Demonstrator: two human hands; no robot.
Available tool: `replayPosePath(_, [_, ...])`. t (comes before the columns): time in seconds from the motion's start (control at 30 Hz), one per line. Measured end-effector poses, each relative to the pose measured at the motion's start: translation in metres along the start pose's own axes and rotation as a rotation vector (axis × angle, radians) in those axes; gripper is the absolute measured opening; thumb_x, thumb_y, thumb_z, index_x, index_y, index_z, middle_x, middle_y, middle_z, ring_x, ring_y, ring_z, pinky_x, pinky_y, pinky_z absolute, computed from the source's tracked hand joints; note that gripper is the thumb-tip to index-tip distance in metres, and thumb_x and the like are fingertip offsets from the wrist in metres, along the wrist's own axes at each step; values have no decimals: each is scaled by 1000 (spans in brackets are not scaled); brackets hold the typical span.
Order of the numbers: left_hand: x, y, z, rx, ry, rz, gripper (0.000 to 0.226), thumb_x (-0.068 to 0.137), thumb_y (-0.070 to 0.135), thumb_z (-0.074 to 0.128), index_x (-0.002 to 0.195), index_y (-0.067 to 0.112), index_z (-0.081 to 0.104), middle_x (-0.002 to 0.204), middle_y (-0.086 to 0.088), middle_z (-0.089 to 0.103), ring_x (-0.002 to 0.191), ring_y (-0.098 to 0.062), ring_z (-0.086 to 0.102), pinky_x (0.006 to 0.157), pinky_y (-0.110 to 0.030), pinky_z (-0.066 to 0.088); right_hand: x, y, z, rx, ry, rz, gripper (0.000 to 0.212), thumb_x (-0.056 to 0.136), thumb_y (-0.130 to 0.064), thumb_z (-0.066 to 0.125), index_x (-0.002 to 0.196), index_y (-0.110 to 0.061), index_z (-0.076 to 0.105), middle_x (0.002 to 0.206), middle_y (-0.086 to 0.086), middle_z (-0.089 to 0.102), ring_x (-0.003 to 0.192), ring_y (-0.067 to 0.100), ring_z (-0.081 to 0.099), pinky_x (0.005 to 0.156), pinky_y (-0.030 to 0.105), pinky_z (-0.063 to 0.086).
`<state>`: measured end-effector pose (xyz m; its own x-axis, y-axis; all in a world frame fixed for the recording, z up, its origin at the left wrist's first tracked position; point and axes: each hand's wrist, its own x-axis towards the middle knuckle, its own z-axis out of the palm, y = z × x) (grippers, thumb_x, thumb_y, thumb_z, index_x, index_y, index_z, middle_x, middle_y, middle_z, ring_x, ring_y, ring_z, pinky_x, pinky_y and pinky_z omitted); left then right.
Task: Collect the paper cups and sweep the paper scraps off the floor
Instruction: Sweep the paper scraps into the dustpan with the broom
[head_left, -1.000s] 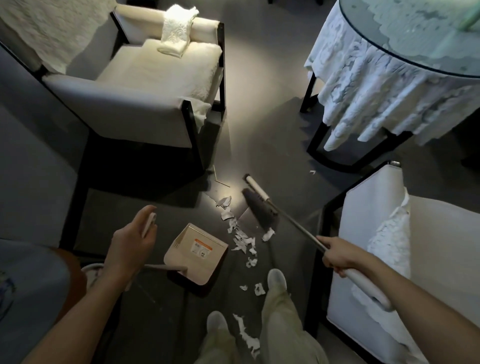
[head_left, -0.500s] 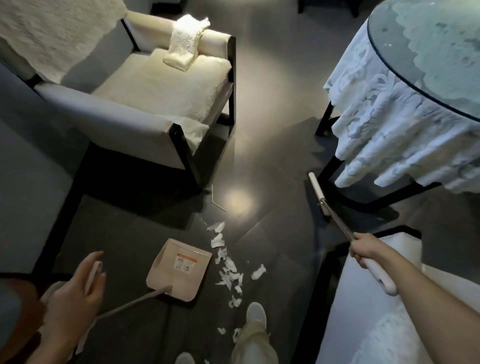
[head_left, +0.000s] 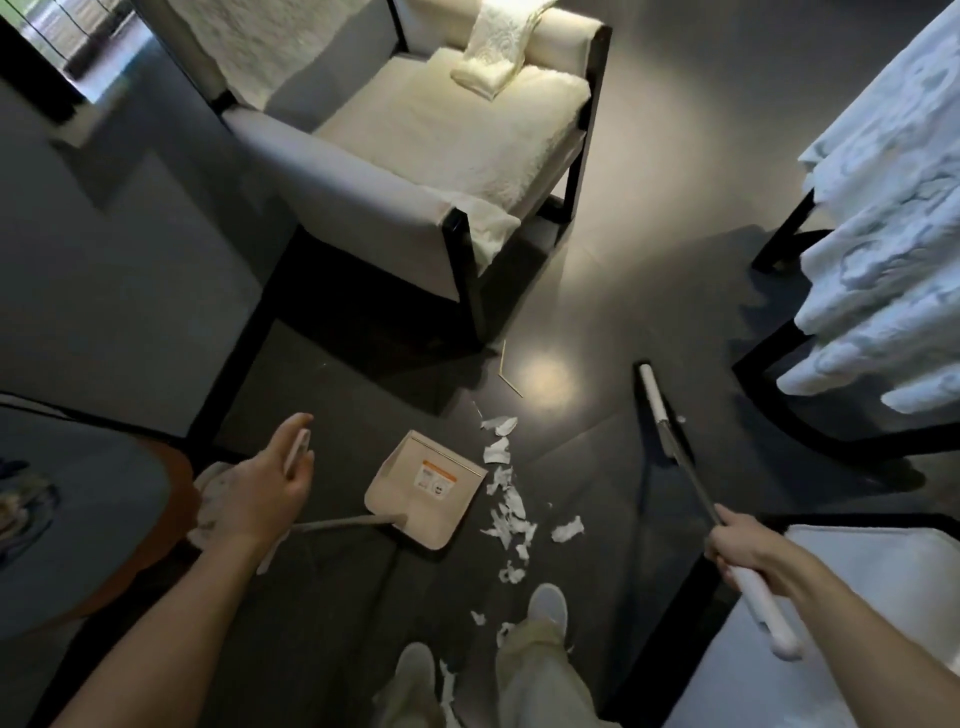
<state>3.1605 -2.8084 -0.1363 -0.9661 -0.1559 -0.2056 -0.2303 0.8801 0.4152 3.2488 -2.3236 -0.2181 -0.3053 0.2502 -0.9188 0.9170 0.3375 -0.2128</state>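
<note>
**Light scraps call for a low, gentle sweep**

The paper scraps (head_left: 506, 501) lie on the floor at lower centre, just right of the dustpan (head_left: 426, 488). They look feather-light, limp and apt to scatter, so they are better taken with bristles than with fingers. The right grip (head_left: 737, 545) is clamped on the broom (head_left: 670, 441). The left grip (head_left: 260, 488) holds the dustpan's handle.

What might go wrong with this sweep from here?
1. Scraps lie beside the dustpan, some at the shoes; a step may tread on or scatter them.
2. The broom head sits right of the scraps; a hard stroke may push them past the dustpan, which the left hand holds only by its long handle.
3. The stick by the chair is easily missed.
</note>
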Motion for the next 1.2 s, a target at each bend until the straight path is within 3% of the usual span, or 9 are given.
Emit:
replayPosePath(0.1, [0,-3,-3,-24,-9,7,42,95,19,52,135,27,44,101,-17,64,78,-26,62,63,-34,48,-35,-10,43,-70,-63,-23,72,83,5,41,148,-24,25,77,17,57,47,21,48,42,23,42])
replayPosePath(0.2, [2,-6,-7,-29,-21,11,41,96,19,50,137,26,44,99,-18,62,73,-19,53,61,-33,41,-70,-25,87,-125,-96,-77,67,83,5,42,144,-21,36,86,22,64,54,22,53,49,25,44])
replayPosePath(0.33, [3,-19,-7,-91,14,77,42,94,16,52,136,23,46,90,-16,64,74,-25,59,64,-35,47,-99,-38,115,-32,-59,-72,63,80,13,44,133,-20,50,46,7,50,36,15,41,41,21,35])
replayPosePath(0.47, [-7,-31,-12,-120,-6,118,43,95,17,51,137,24,43,82,-2,57,65,-13,55,57,-27,44,-110,-53,100,-21,5,-85,71,83,12,44,145,-22,37,56,6,47,32,11,36,35,17,30])
replayPosePath(0.57, [-21,-34,-21,-86,-5,127,42,95,16,51,137,22,43,77,0,55,60,-8,50,50,-19,35,-111,-87,82,-218,6,-150,71,84,8,44,148,-21,32,52,7,49,33,13,40,36,18,35])
replayPosePath(0.7, [-37,-34,-30,-64,11,92,44,95,14,51,138,20,43,66,7,47,53,-4,48,45,-14,31,-92,-141,70,-578,41,-261,61,84,1,44,141,-20,43,78,11,62,59,23,59,52,27,48])
replayPosePath(0.83, [-57,-51,-28,-80,8,63,46,93,13,54,137,21,45,82,3,56,68,-5,53,58,-15,41,-59,-166,91,-905,101,-307,48,89,-15,43,136,-17,48,119,13,63,102,29,62,76,31,49])
replayPosePath(1.0, [-79,-73,-29,-132,49,-26,46,95,13,53,138,24,45,94,0,56,71,-8,53,61,-21,42,-49,-141,133,-1103,4,-237,48,91,-16,45,139,-11,43,129,11,57,113,26,58,83,29,47])
replayPosePath(1.2, [-104,-121,-35,-145,-7,47,44,94,16,53,136,26,46,102,-7,62,79,-13,55,68,-27,44,-98,-71,184,-1031,-24,-198,63,90,-13,44,149,-17,24,133,11,54,112,25,59,76,26,49])
